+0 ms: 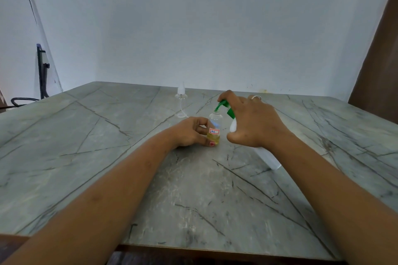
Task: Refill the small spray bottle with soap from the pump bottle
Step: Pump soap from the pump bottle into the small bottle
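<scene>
Leftmost, the left hand (pixel 189 132) curls its thumb and fingers round the small spray bottle (pixel 215 127). The bottle stands upright on the marbled table (pixel 107 157), uncapped and clear, with a red-edged label above a shallow layer of yellow liquid. At its mouth sits the green nozzle of the white pump bottle (pixel 268 160), tilted and gripped by the right hand (pixel 254 122), forefinger on the pump head.

- Hidden: middle of pump bottle (pixel 269 159), behind right hand (pixel 254 123).
- Illegible: writing on label (pixel 214 131) of small spray bottle (pixel 215 119), too small.
- Cut off: tabletop (pixel 86 157), at both side edges.
</scene>
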Tool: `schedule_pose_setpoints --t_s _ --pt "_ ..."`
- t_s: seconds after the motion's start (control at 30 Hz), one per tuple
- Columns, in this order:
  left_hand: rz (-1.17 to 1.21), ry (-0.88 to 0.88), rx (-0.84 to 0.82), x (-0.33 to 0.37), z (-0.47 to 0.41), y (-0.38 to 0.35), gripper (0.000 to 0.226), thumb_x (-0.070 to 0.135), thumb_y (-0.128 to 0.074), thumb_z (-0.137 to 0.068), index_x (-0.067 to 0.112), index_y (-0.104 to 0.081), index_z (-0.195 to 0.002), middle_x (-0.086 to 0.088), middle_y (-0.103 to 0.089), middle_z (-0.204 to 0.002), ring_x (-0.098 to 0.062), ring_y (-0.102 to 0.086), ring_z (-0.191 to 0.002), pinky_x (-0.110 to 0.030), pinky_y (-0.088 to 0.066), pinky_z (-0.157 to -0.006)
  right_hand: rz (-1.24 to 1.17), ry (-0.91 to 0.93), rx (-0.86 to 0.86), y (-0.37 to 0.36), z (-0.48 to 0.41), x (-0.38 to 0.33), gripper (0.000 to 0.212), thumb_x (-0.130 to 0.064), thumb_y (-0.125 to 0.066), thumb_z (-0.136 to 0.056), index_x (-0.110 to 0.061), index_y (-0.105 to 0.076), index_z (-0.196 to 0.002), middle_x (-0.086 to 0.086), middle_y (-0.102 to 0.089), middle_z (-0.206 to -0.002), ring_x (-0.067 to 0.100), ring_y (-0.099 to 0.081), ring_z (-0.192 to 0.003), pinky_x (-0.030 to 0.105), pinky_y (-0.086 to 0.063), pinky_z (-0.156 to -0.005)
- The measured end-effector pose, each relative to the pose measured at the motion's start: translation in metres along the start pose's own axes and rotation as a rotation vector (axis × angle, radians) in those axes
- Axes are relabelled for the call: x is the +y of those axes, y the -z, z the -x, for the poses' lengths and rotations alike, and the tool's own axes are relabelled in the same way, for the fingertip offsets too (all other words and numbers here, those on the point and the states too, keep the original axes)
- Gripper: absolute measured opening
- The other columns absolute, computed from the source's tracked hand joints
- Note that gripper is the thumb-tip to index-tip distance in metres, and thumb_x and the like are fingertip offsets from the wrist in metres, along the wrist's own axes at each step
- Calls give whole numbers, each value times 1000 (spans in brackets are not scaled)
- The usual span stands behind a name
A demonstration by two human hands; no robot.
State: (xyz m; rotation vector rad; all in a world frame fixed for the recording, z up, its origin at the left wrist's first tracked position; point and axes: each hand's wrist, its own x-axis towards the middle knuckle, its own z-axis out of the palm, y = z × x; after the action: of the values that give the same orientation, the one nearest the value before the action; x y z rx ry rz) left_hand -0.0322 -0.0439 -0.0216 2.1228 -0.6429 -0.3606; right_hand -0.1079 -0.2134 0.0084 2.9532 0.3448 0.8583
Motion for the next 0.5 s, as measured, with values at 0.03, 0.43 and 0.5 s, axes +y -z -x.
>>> schedule_pose_setpoints --t_s 0.03,0.43,0.5 --pt "-1 2 2 0 0 0 35 9 -74 -76 26 -58 -102 1 -64 -115 -18 -59 -111 -40 -38 -108 1 0 3 0 0 -1 72 -39 -66 -64 -34 -27 -124 -4 -59 -105 18 -43 -85 26 -36 -59" --pt "3 -3 10 -1 0 0 38 9 -74 -76 25 -58 -106 2 -64 -113 -15 -59 -108 -36 -39 -106 59 8 4 1 2 -1 78 -42 -65 -66 -36 -20 -129 -5 -59 -105 16 -42 -87 26 -38 -62" --pt "-6 -2 10 -1 -1 0 42 9 -74 -76 24 -58 -112 3 -63 -115 -14 -58 -109 -36 -38 -106 34 3 0 2 1 -1 74 -40 -66 -65 -35 -23 -126 -4 -60 -105 17 -42 -85 26 -40 -60"
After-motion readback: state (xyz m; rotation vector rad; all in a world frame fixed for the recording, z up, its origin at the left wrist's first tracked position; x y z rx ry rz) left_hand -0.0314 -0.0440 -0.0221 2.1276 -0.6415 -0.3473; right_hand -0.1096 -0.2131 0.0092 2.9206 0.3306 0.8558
